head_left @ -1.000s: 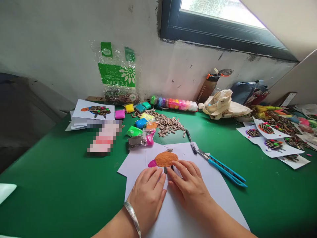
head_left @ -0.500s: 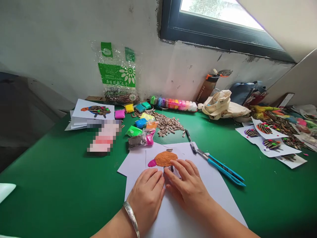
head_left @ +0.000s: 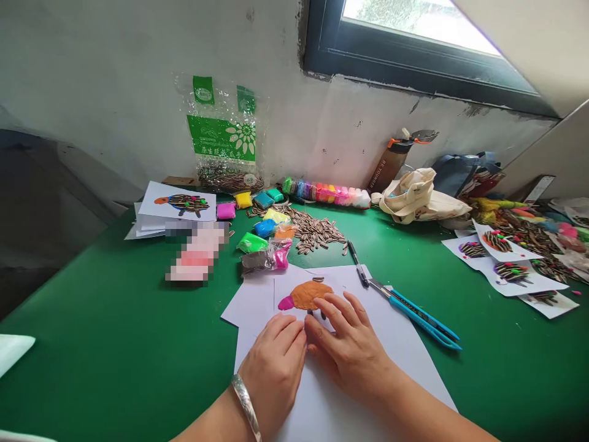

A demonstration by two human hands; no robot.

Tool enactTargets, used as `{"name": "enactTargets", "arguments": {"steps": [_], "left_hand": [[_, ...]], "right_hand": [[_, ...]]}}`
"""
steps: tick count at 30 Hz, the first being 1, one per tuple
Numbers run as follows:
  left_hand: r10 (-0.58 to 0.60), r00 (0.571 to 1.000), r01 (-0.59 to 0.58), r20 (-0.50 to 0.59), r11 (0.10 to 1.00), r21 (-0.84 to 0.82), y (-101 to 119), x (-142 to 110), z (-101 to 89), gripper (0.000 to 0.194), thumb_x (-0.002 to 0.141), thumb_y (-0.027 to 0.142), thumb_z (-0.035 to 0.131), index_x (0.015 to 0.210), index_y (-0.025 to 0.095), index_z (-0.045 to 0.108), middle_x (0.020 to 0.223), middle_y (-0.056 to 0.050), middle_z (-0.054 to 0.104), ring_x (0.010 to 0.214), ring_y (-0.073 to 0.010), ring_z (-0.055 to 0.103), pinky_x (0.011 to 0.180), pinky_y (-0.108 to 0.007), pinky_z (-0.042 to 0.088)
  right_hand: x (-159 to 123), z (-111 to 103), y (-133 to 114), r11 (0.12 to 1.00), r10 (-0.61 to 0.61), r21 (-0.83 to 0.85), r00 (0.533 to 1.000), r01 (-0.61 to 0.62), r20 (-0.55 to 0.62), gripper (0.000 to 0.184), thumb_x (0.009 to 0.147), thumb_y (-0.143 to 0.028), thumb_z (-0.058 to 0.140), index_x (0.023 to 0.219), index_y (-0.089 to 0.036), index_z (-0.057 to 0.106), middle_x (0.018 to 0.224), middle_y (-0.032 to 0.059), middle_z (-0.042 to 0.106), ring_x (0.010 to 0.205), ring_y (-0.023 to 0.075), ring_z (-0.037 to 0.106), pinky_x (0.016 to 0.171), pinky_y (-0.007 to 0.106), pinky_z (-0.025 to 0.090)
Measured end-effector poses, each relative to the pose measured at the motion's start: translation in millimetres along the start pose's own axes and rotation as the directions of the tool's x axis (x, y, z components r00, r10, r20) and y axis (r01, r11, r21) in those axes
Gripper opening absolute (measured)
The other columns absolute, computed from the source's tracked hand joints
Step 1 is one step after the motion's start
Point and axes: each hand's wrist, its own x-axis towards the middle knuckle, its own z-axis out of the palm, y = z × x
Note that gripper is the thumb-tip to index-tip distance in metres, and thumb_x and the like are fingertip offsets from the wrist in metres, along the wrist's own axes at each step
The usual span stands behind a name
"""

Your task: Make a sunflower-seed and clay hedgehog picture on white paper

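On the white paper (head_left: 400, 356) lies a flat orange clay oval (head_left: 307, 295), with a magenta clay piece (head_left: 286, 302) joined at its left end. Small dark pieces (head_left: 323, 315) show at its lower edge, and one sunflower seed (head_left: 318, 279) is at its top. My left hand (head_left: 273, 356), wearing a silver bangle (head_left: 245, 405), is closed just below the oval, fingers pressed together. Against its fingertips my right hand (head_left: 354, 350) pinches with thumb and index; its other fingers are raised over the oval's right side. Whatever is between the fingertips is hidden.
Several clay packets (head_left: 253, 243) and loose sunflower seeds (head_left: 317, 230) lie beyond the paper. A black pen (head_left: 358, 263) and a blue utility knife (head_left: 423, 318) are at right. Seed-and-clay pictures (head_left: 510, 270) lie farther right; another picture (head_left: 184, 199) tops a stack at left.
The whole view has shifted slightly, so things sit a little farther right. My right hand's fingers have lifted and spread a little; both hands stay together below the oval.
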Motion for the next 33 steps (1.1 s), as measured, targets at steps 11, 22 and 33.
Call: {"name": "enactTargets", "arguments": {"steps": [11,22,33], "left_hand": [[-0.001,0.999,0.001,-0.041,1.0,-0.002,1.4,0.5,-0.5,0.027,0.085,0.004,0.043,0.102,0.006,0.064,0.098,-0.014,0.066,0.103,-0.027,0.056,0.09,-0.045,0.053],[-0.014,1.0,0.014,-0.022,1.0,-0.003,2.3,0.5,-1.6,0.027,0.085,0.004,0.043,0.1,0.008,0.065,0.1,-0.013,0.065,0.104,-0.0267,0.056,0.091,-0.044,0.052],[-0.018,0.999,0.017,-0.038,1.0,-0.022,1.5,0.6,-1.9,0.025,0.086,0.005,0.043,0.099,0.008,0.064,0.095,-0.012,0.065,0.104,-0.0247,0.055,0.091,-0.042,0.052]], "right_hand": [[6.2,-3.7,-1.7,1.0,0.018,-0.007,1.0,-0.018,-0.025,0.031,0.087,-0.031,0.052,0.116,-0.022,0.059,0.121,0.0116,0.056,0.119,0.0282,0.044,0.104,0.053,0.027],[5.7,-0.8,-1.5,0.999,0.042,-0.016,0.997,-0.043,-0.058,0.033,0.087,-0.032,0.053,0.117,-0.022,0.059,0.122,0.0119,0.055,0.118,0.0279,0.045,0.103,0.052,0.028],[5.5,-1.2,-0.9,0.997,0.08,0.004,0.995,-0.08,-0.055,0.034,0.086,-0.033,0.053,0.117,-0.02,0.06,0.121,0.013,0.055,0.116,0.0289,0.045,0.1,0.054,0.032]]}}
